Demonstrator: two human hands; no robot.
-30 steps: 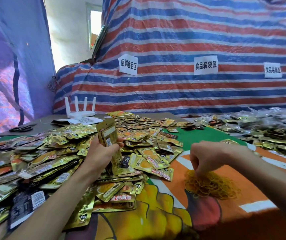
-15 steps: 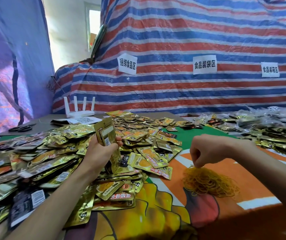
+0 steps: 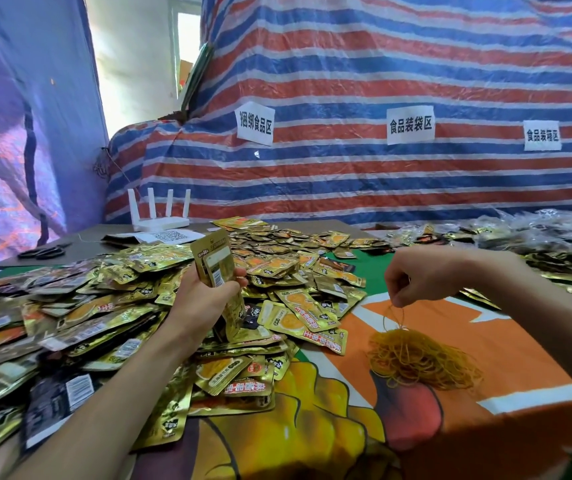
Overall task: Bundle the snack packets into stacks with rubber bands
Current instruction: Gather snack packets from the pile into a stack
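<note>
My left hand grips an upright stack of gold snack packets above a wide heap of loose gold packets that covers the left and middle of the table. My right hand hovers to the right, its fingertips pinching a thin yellow rubber band that hangs down from them. Directly below lies the tangled pile of yellow rubber bands on the orange part of the tablecloth.
A colourful printed cloth covers the table. More packets in clear bags lie at the far right. A white router, a QR-code sheet and black scissors sit at the back left. A striped tarpaulin with paper labels hangs behind.
My right hand has lifted from the rubber-band pile, drawing a band up with it. My left hand keeps the packet stack in about the same place.
</note>
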